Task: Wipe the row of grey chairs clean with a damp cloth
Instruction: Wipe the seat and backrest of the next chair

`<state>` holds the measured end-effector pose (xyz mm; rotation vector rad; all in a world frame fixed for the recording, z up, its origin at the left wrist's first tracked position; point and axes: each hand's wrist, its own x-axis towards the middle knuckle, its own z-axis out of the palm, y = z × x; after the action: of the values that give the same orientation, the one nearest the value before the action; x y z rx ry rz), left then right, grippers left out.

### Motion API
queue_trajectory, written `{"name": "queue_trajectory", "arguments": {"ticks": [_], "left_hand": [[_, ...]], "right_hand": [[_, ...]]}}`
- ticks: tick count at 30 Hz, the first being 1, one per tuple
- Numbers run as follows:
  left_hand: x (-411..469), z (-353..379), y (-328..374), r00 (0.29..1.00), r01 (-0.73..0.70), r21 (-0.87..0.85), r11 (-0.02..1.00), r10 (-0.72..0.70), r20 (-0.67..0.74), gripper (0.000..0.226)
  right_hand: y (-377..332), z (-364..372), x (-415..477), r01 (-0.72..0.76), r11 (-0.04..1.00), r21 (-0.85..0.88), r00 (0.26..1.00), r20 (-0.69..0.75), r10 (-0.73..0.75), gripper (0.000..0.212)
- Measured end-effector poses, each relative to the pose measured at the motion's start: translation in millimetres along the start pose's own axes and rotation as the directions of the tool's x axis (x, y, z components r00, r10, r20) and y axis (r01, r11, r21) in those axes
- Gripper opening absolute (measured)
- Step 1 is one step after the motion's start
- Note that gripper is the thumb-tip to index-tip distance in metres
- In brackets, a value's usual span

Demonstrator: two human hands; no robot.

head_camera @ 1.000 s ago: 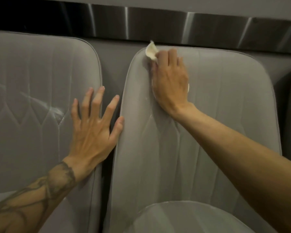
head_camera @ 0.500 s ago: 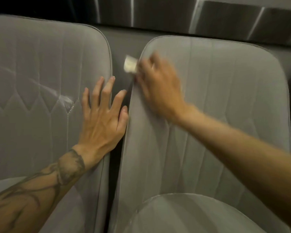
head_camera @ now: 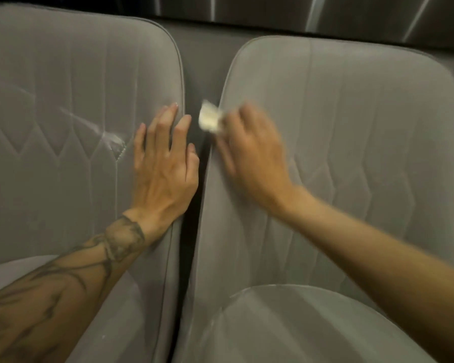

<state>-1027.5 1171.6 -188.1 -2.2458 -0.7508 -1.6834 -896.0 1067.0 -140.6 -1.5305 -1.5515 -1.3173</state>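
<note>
Along the left edge of the right chair point(head_camera: 351, 113), on its backrest, the head view shows the right hand point(head_camera: 252, 155), blurred, gripping a small pale cloth point(head_camera: 209, 119). A corner of the cloth sticks out past the fingertips over the dark gap between the two grey chairs, and the blur hides just how the fingers lie. The left hand point(head_camera: 165, 166) lies flat against the right edge of the left chair point(head_camera: 63, 87), fingers straight and spread, holding nothing, its thumb at the gap. Its forearm point(head_camera: 63, 284) bears a dark tattoo. Both backrests have stitched vertical seams and a zigzag line. A seat cushion point(head_camera: 286, 323) shows below the right chair's backrest. A shiny metal strip point(head_camera: 273, 11) runs along the wall above the chairs.
</note>
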Motion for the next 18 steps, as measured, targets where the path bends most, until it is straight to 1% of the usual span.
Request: {"name": "queue_trajectory", "arguments": {"ticks": [2, 3, 4, 5, 6, 7, 8, 9, 10, 11, 12, 13, 15, 17, 18], "left_hand": [[0.8, -3.4, 0.1, 1.0, -0.008, 0.029, 1.0, 0.008, 0.022, 0.051], [1.2, -4.7, 0.9, 0.999, -0.012, 0.043, 0.999, 0.01, 0.033, 0.051], [1.5, -5.3, 1.8, 0.999, -0.015, 0.056, 0.998, 0.012, 0.041, 0.051], [1.4, -5.4, 2.4, 0.999, -0.014, 0.066, 0.998, 0.011, 0.042, 0.051], [1.2, -5.6, 2.7, 0.999, -0.01, 0.067, 0.998, 0.007, 0.039, 0.051], [0.9, -5.4, 3.4, 0.999, -0.007, 0.057, 0.998, 0.005, 0.037, 0.051], [0.5, -5.8, 2.9, 0.999, -0.005, 0.049, 0.999, 0.004, 0.036, 0.051], [-0.1, -6.4, 2.4, 0.999, -0.006, 0.049, 0.999, 0.004, 0.036, 0.05], [-0.4, -6.5, 2.2, 0.999, -0.008, 0.054, 0.999, 0.006, 0.038, 0.05], [-0.4, -6.4, 2.0, 0.999, -0.011, 0.061, 0.998, 0.009, 0.041, 0.05], [-0.3, -6.5, 1.8, 0.999, -0.013, 0.066, 0.998, 0.011, 0.041, 0.05], [-0.1, -6.2, 2.1, 0.999, -0.016, 0.069, 0.997, 0.013, 0.037, 0.05], [0.2, -5.5, 2.2, 0.999, -0.02, 0.075, 0.997, 0.018, 0.027, 0.05], [-0.1, -5.3, 2.1, 1.0, -0.02, 0.095, 0.995, 0.019, 0.016, 0.049], [0.0, -5.3, 2.0, 1.0, -0.018, 0.101, 0.995, 0.017, 0.017, 0.049]], "right_hand": [[-22.4, -9.4, -62.9, 0.12, 0.987, 0.104, 0.979, 0.153, -0.135, 0.025], [-27.7, -15.4, -81.6, 0.217, 0.967, 0.133, 0.946, 0.214, -0.241, 0.027], [-24.5, -21.3, -85.0, 0.32, 0.935, 0.154, 0.897, 0.267, -0.351, 0.029], [-14.7, -22.5, -73.5, 0.401, 0.905, 0.145, 0.866, 0.262, -0.426, 0.03], [-4.5, -21.7, -51.7, 0.41, 0.907, 0.096, 0.88, 0.22, -0.421, 0.029], [6.1, -18.9, -24.1, 0.34, 0.94, 0.03, 0.93, 0.141, -0.34, 0.028], [16.7, -16.3, 8.6, 0.213, 0.976, -0.031, 0.976, 0.048, -0.212, 0.028], [25.2, -14.6, 38.7, 0.065, 0.994, -0.087, 0.997, -0.03, -0.068, 0.03], [30.8, -12.2, 57.8, -0.058, 0.992, -0.112, 0.997, -0.059, 0.052, 0.032], [30.2, -8.3, 63.2, -0.12, 0.986, -0.115, 0.992, -0.061, 0.114, 0.032], [23.7, -3.8, 55.7, -0.124, 0.987, -0.1, 0.991, -0.058, 0.119, 0.031], [11.9, -1.4, 37.1, -0.09, 0.993, -0.075, 0.995, -0.054, 0.086, 0.028], [-16.9, -1.1, -26.6, -0.006, 0.999, 0.046, 1.0, -0.004, 0.007, 0.023], [-45.9, -8.2, -102.4, 0.077, 0.982, 0.173, 0.985, 0.138, -0.102, 0.023], [-58.1, -14.1, -134.6, 0.154, 0.963, 0.219, 0.955, 0.217, -0.202, 0.022]]}}
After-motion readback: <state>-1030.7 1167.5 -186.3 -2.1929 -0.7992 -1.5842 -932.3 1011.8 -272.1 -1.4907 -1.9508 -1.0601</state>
